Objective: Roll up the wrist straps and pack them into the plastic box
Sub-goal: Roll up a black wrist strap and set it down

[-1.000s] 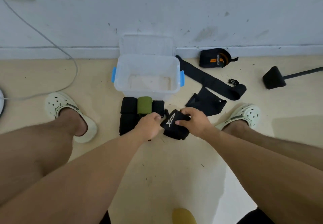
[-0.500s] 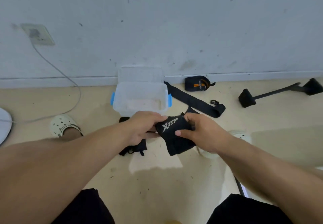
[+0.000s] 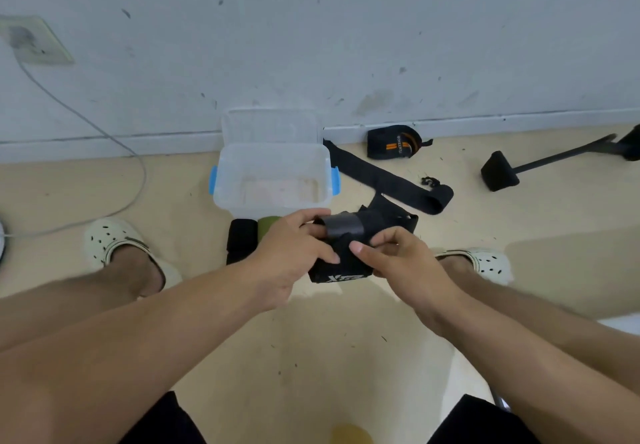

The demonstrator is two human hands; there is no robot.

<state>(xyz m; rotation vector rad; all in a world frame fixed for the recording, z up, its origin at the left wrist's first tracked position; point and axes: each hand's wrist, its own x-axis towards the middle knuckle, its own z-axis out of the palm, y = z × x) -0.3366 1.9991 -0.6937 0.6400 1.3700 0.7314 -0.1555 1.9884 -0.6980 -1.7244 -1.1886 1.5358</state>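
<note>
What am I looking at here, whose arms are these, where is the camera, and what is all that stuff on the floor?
There is no machine here. A camera worn on a person's head looks forward and down, so the two bare arms are the wearer's own, with their legs and pale shoes at the sides. The left hand and the right hand together grip a black wrist strap with white lettering. Ahead, by the wall, stands a clear plastic box with blue clips, open, its lid leaning behind it. Just in front of the box lie rolled straps, black and green. To the right, a long black strap lies unrolled on the floor, and a black and orange strap sits near the wall.
</note>
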